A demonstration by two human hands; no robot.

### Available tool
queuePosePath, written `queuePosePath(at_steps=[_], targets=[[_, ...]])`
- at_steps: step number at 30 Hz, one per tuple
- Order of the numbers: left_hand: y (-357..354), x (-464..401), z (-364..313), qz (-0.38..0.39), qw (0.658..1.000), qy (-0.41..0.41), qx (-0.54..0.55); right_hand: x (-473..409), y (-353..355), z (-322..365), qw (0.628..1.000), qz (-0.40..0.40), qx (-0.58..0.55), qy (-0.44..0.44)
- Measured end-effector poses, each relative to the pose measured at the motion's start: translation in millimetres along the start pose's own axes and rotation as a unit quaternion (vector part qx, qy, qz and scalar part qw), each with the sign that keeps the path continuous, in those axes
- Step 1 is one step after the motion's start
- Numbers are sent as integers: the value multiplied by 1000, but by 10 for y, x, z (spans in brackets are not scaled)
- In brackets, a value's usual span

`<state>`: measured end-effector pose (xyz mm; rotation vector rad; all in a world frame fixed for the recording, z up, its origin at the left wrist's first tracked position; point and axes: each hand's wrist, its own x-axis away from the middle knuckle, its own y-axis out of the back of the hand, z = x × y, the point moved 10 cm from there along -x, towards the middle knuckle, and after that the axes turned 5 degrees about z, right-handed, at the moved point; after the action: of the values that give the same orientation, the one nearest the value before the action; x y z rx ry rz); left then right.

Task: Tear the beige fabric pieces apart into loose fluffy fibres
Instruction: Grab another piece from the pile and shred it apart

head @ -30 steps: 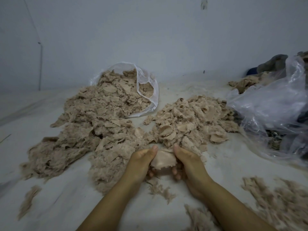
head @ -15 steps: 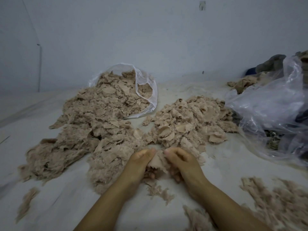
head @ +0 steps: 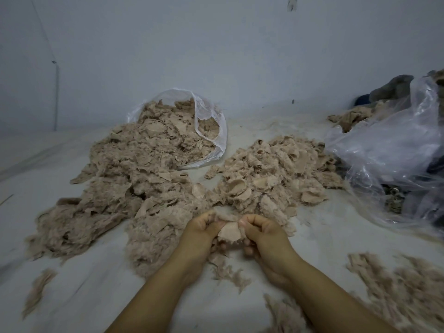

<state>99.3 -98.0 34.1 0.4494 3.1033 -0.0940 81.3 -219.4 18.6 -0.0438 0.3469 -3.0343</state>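
A small beige fabric piece (head: 229,230) is held between both hands at the centre bottom of the view. My left hand (head: 203,233) pinches its left edge and my right hand (head: 264,233) pinches its right edge, fingers curled, fuzzy fibres showing along its top. Behind the hands lies a heap of beige fabric pieces (head: 271,174). A wider spread of torn pieces and fluffy fibres (head: 125,188) covers the left side. More loose fibres (head: 406,284) lie at the lower right.
An open clear plastic bag (head: 211,131) spills fabric pieces at the back centre. A large crumpled clear bag (head: 394,164) sits at the right with dark cloth behind it. The pale work surface (head: 84,296) meets a blue-grey wall at the back.
The hands have come closer together on the fabric piece, and the piece is now bunched with frayed fibres along its top edge.
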Motion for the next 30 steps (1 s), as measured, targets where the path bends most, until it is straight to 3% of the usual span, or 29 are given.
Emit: queuePosePath(at_steps=[6, 10, 14, 22, 30], targets=[[49, 0, -47, -14, 1000, -10, 9, 11, -111, -65, 994, 49, -91, -36], [39, -5, -38, -7, 1000, -13, -8, 34, -77, -3, 999, 37, 28, 1], [64, -24, -14, -14, 1000, -11, -22, 22, 37, 18, 1000, -11, 27, 10], [38, -16, 39, -18, 999, -2, 27, 68, -83, 106, 997, 25, 61, 43], [72, -24, 34, -73, 996, -28, -42, 60, -201, -101, 995, 77, -25, -60]])
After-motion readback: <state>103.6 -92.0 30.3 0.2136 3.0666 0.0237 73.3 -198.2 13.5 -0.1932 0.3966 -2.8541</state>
